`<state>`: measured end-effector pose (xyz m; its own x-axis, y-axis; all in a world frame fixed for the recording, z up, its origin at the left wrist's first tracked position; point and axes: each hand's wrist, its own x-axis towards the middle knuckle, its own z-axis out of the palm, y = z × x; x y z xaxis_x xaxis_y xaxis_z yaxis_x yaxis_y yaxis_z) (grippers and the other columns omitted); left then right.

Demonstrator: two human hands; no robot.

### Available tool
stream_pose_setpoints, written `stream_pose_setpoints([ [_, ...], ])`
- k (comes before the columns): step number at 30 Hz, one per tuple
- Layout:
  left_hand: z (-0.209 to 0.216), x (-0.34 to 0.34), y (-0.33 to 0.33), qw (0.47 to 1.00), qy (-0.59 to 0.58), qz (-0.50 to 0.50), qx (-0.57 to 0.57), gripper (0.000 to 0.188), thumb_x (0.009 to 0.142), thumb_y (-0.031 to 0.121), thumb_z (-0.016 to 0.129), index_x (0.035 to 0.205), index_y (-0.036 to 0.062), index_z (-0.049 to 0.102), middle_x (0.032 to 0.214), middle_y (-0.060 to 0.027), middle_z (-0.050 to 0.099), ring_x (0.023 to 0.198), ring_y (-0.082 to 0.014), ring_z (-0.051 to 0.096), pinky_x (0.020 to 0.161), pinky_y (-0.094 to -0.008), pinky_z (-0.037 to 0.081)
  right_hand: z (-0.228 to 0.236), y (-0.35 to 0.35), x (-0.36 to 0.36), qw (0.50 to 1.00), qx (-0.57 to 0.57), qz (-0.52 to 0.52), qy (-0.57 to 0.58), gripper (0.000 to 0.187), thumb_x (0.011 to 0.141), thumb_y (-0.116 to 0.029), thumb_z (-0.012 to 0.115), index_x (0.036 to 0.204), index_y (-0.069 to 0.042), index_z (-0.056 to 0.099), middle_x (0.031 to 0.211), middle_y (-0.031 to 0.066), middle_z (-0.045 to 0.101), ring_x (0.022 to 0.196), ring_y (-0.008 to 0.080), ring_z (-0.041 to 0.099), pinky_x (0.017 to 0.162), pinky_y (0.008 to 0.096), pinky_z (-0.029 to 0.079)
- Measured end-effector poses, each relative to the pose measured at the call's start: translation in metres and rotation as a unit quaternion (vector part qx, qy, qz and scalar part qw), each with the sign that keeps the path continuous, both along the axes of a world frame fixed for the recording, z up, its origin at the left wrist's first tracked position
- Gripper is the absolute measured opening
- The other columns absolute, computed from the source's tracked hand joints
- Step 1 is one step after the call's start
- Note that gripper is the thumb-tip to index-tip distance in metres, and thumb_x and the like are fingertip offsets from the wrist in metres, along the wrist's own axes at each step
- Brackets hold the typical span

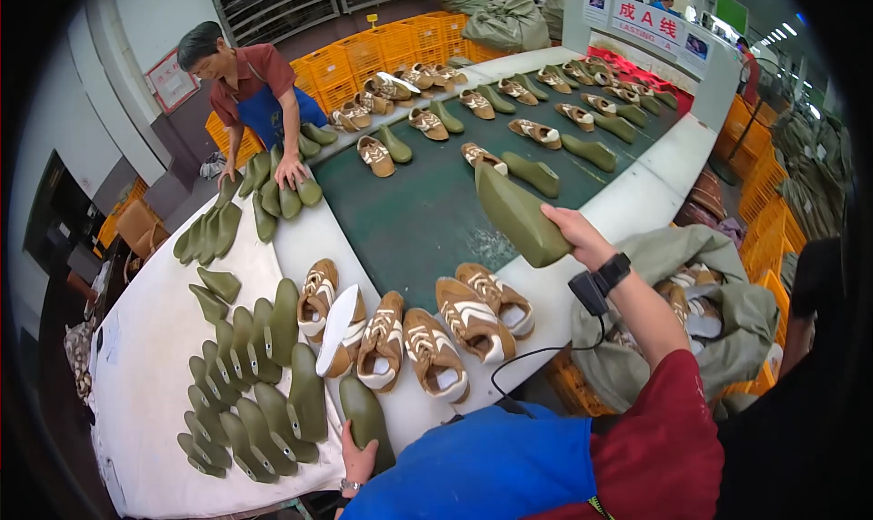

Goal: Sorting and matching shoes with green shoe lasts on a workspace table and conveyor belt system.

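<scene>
My right hand (575, 235) grips a green shoe last (518, 212) by its thick end, held up over the near right edge of the dark green conveyor belt (391, 220). Low at the front, my left hand (357, 454) is wrapped around the side of another green shoe last (366, 420), at the white table's edge. Between my hands stand several brown sneakers (429, 352) with white stripes. A white insole (338, 331) leans on one of them. Left of these, many green lasts (264, 411) stand and lie in rows on the white cloth-covered table (136, 393).
Pairs of sneakers and lasts (591, 151) sit along the belt. Across the table, a co-worker (255, 101) in a blue apron handles green lasts (286, 192). A sack of shoes (618, 283) stands at my right beside orange crates (768, 220). A black cable (546, 352) trails from my right wrist.
</scene>
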<state>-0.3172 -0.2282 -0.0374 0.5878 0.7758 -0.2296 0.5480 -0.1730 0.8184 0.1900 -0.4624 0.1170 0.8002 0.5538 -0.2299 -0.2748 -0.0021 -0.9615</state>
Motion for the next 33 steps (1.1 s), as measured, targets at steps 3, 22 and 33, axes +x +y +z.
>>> stream_pose_setpoints([
  [3, 0.01, 0.014, -0.013, 0.996, 0.023, 0.076, 0.028, 0.07, 0.065, 0.009, 0.064, 0.127, -0.0017, 0.035, 0.121, -0.0225, 0.047, 0.109, -0.0327, 0.048, 0.094, -0.0342, 0.038, -0.011, 0.04, 0.068, 0.997, -0.06, 0.016, -0.041, 0.039, 0.086, -0.031, 0.057, 0.102, 0.005, 0.055, 0.09, 0.0072, 0.062, 0.076, 0.0101, 0.059, 0.067, 0.0241, 0.048],
  [22, 0.054, 0.051, -0.034, 0.978, 0.089, 0.186, -0.004, 0.067, 0.073, 0.022, 0.069, 0.127, -0.0038, 0.039, 0.121, -0.0241, 0.048, 0.11, -0.0348, 0.045, 0.096, -0.0376, 0.034, -0.185, 0.216, 0.17, 0.787, -0.49, 0.168, -0.336, 0.036, 0.083, -0.026, 0.055, 0.106, -0.002, 0.041, 0.092, 0.0209, 0.061, 0.09, 0.0347, 0.059, 0.075, 0.0431, 0.047],
  [33, -0.002, 0.011, -0.009, 0.993, 0.018, 0.116, -0.022, 0.07, 0.069, 0.005, 0.066, 0.13, -0.0014, 0.031, 0.123, -0.0186, 0.043, 0.112, -0.026, 0.044, 0.096, -0.0321, 0.035, -0.105, 0.134, 0.125, 0.721, -0.412, 0.209, -0.516, 0.032, 0.074, -0.023, 0.054, 0.102, -0.009, 0.059, 0.091, 0.0152, 0.063, 0.085, 0.0344, 0.059, 0.074, 0.0439, 0.047],
])
